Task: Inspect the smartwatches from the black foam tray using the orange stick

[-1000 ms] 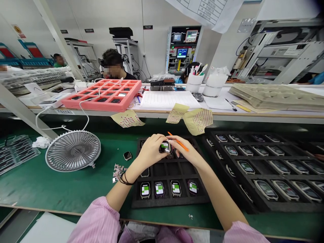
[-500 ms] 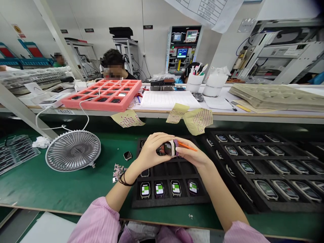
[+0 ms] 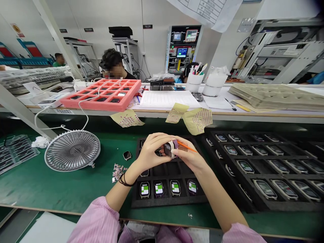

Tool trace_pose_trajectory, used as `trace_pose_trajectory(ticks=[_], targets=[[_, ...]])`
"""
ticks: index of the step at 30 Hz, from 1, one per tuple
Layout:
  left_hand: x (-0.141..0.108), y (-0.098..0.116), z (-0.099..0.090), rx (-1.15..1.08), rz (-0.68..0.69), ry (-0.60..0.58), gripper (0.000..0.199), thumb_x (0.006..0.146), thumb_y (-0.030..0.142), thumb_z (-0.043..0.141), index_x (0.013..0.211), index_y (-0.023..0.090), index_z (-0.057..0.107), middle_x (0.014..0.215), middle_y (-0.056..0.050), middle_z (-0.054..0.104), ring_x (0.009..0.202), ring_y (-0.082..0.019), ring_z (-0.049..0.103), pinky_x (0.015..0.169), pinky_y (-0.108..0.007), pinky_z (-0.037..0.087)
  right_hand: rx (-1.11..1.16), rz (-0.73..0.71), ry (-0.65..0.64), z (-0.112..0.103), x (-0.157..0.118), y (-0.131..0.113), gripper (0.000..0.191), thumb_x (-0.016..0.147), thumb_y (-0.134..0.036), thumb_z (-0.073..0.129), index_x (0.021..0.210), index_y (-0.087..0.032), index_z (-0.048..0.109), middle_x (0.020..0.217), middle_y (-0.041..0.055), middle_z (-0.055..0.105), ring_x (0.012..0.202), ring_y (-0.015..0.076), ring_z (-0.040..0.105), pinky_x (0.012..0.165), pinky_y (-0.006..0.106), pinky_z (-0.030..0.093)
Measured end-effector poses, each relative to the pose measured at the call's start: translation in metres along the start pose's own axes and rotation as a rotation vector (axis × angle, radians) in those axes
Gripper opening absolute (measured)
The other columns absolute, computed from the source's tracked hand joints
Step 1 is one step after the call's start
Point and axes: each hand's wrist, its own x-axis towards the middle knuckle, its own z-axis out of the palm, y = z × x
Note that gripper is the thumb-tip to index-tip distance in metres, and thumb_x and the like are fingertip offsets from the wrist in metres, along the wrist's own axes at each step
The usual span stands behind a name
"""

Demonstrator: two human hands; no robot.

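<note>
Above the black foam tray (image 3: 174,200), my two hands meet around a smartwatch body (image 3: 167,149) with a dark screen and a pale case, tilted to face left. My left hand (image 3: 151,152) curls round its left side, fingers over the top and thumb below. At its right side my right hand (image 3: 189,157) grips with the thumb on the case, and an orange stick (image 3: 186,146) lies in the same hand. Behind the case shows a purple part (image 3: 175,143); what it is I cannot tell. Lit watches (image 3: 175,188) fill the tray's front row.
More black trays of watches (image 3: 265,189) stand at right. On the left are a grey fan (image 3: 73,151), a loose watch (image 3: 127,155) and small pale pieces (image 3: 118,171). A shelf behind bears a pink foam tray (image 3: 124,104); yellow sticker sheets (image 3: 197,119) hang from its edge.
The orange stick has tilted more steeply, and my right thumb has shifted slightly left against the watch case. Both hands stay around the watch; the view has moved a little.
</note>
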Motion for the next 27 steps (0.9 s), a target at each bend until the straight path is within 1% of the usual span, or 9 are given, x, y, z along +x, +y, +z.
trace_pose_trajectory(ticks=[3, 4, 6, 9, 12, 14, 18, 23, 27], targets=[[0.001, 0.000, -0.002, -0.003, -0.038, 0.003, 0.046, 0.072, 0.018, 0.073, 0.117, 0.022, 0.063, 0.113, -0.008, 0.071, 0.111, -0.025, 0.061, 0.094, -0.043, 0.051, -0.102, -0.059, 0.030, -0.002, 0.000, -0.004, 0.048, 0.075, -0.038, 0.078, 0.119, -0.025, 0.064, 0.111, 0.0076, 0.071, 0.102, 0.0244, 0.068, 0.088, 0.038, 0.055], [0.001, 0.001, -0.003, 0.001, -0.052, 0.004, 0.046, 0.072, 0.021, 0.075, 0.116, 0.022, 0.063, 0.116, -0.009, 0.070, 0.113, -0.026, 0.060, 0.096, -0.045, 0.050, -0.148, -0.110, 0.071, -0.003, 0.000, -0.007, 0.046, 0.079, -0.040, 0.074, 0.120, -0.025, 0.063, 0.111, 0.0079, 0.072, 0.102, 0.0240, 0.069, 0.089, 0.039, 0.055], [0.001, 0.001, -0.005, 0.004, -0.085, -0.004, 0.045, 0.073, 0.024, 0.075, 0.116, 0.022, 0.064, 0.124, -0.011, 0.066, 0.117, -0.028, 0.059, 0.099, -0.047, 0.049, -0.244, -0.287, 0.225, -0.005, -0.003, -0.012, 0.038, 0.090, -0.045, 0.059, 0.121, -0.023, 0.062, 0.105, 0.0083, 0.074, 0.097, 0.0233, 0.071, 0.088, 0.041, 0.056], [0.000, 0.002, -0.007, -0.050, -0.151, -0.034, 0.044, 0.075, 0.020, 0.072, 0.119, 0.020, 0.062, 0.124, -0.012, 0.066, 0.112, -0.025, 0.063, 0.090, -0.038, 0.055, -0.365, -0.622, 0.429, -0.008, -0.013, -0.015, 0.042, 0.098, -0.048, 0.040, 0.111, -0.020, 0.069, 0.081, 0.0067, 0.076, 0.071, 0.0225, 0.074, 0.072, 0.042, 0.060], [-0.001, 0.004, -0.006, -0.097, -0.215, -0.039, 0.046, 0.076, 0.019, 0.072, 0.121, 0.019, 0.061, 0.117, -0.010, 0.070, 0.103, -0.021, 0.067, 0.074, -0.026, 0.059, -0.459, -0.816, 0.460, -0.006, -0.023, -0.013, 0.047, 0.099, -0.046, 0.038, 0.087, -0.019, 0.074, 0.065, 0.0056, 0.072, 0.053, 0.0220, 0.069, 0.053, 0.039, 0.058], [-0.001, 0.005, -0.005, -0.109, -0.238, -0.034, 0.046, 0.076, 0.019, 0.072, 0.120, 0.019, 0.062, 0.116, -0.009, 0.070, 0.100, -0.020, 0.068, 0.069, -0.023, 0.059, -0.496, -0.855, 0.456, -0.003, -0.027, -0.011, 0.045, 0.099, -0.041, 0.039, 0.079, -0.020, 0.074, 0.066, 0.0060, 0.072, 0.057, 0.0231, 0.071, 0.053, 0.039, 0.058], [-0.002, 0.007, -0.005, -0.142, -0.240, -0.028, 0.046, 0.075, 0.016, 0.071, 0.120, 0.018, 0.062, 0.116, -0.008, 0.070, 0.097, -0.018, 0.068, 0.064, -0.020, 0.060, -0.513, -0.887, 0.454, -0.001, -0.027, -0.009, 0.039, 0.099, -0.034, 0.041, 0.082, -0.022, 0.073, 0.067, 0.0041, 0.073, 0.063, 0.0233, 0.072, 0.057, 0.039, 0.059], [-0.002, 0.008, -0.006, -0.150, -0.233, -0.033, 0.046, 0.074, 0.016, 0.070, 0.120, 0.019, 0.063, 0.115, -0.008, 0.070, 0.094, -0.018, 0.069, 0.061, -0.020, 0.061, -0.564, -0.849, 0.505, -0.002, -0.027, -0.009, 0.041, 0.098, -0.039, 0.040, 0.079, -0.022, 0.072, 0.067, 0.0052, 0.072, 0.067, 0.0260, 0.073, 0.060, 0.043, 0.060], [-0.002, 0.009, -0.007, -0.166, -0.231, -0.029, 0.048, 0.073, 0.014, 0.070, 0.119, 0.018, 0.063, 0.115, -0.008, 0.071, 0.093, -0.018, 0.069, 0.061, -0.020, 0.061, -0.505, -0.942, 0.475, 0.000, -0.028, -0.008, 0.038, 0.099, -0.035, 0.040, 0.082, -0.025, 0.072, 0.064, 0.0042, 0.071, 0.067, 0.0261, 0.073, 0.056, 0.042, 0.059]])
